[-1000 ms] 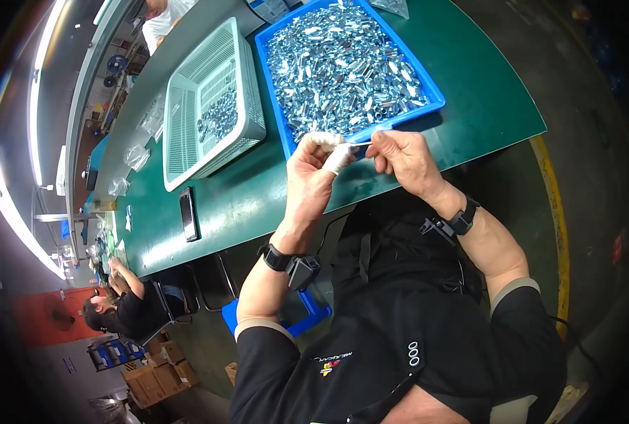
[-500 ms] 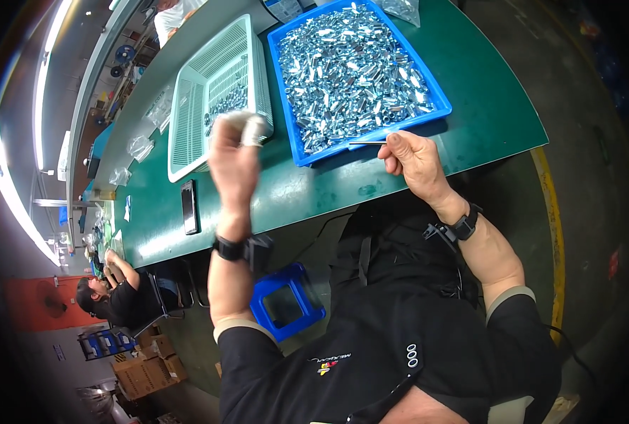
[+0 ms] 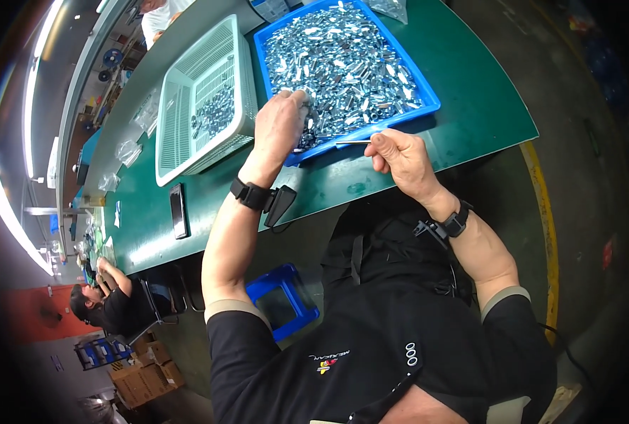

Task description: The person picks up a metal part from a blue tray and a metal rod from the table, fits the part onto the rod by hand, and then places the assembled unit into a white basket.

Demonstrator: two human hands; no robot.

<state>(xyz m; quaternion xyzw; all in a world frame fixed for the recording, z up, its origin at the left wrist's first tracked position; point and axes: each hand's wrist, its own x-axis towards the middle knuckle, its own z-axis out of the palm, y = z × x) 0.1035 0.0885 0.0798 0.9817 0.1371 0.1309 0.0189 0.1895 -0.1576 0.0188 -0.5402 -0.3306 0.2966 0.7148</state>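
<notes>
Our right hand (image 3: 405,160) pinches a rod (image 3: 354,142) pointing left — left hand (image 3: 280,123) dips toward the metal pieces (image 3: 346,67), grip we can't tell.

left hand (image 3: 279,127): grasp hidden | blue tray (image 3: 427,93): far end cut off | plastic bag (image 3: 391,8): top cut off

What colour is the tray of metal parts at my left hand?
The tray is blue, best seen in the head view.
</notes>
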